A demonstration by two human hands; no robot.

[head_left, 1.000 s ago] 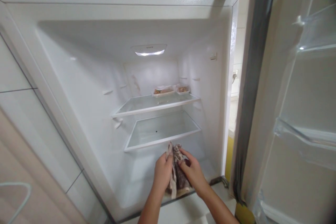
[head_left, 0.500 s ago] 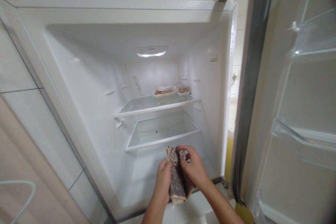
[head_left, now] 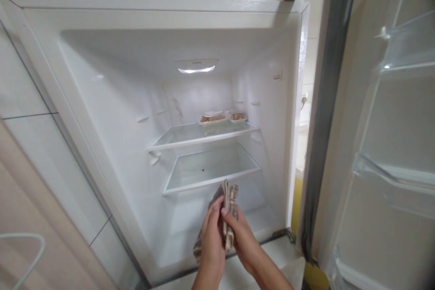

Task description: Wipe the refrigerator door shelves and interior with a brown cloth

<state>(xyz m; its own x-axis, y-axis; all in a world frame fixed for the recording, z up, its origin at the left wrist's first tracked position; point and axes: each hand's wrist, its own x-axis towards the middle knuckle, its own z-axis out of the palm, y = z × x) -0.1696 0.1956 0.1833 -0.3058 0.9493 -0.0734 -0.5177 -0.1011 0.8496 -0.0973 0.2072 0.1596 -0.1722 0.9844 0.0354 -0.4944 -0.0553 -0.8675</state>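
A patterned brown and beige cloth (head_left: 232, 194) is folded between my two hands, in front of the lower part of an open fridge. My left hand (head_left: 213, 231) presses on its left side, fingers closed against it. On the other side my right hand (head_left: 239, 233) grips the cloth, with the thumb on the folded layers. Part of the cloth hangs out to the left behind my left hand. Both hands are below the front edge of the lower glass shelf (head_left: 210, 186).
Two wrapped food trays (head_left: 213, 118) sit on the upper glass shelf (head_left: 190, 134). The fridge door (head_left: 367, 127) stands open at the right, with clear door racks (head_left: 394, 179). A lit lamp (head_left: 196, 70) is at the top inside. Tiled wall (head_left: 30, 145) borders the left side.
My hands have come closer together and turned the cloth, so its folded layers now stand upright between them. Part of it now sticks out to the left.
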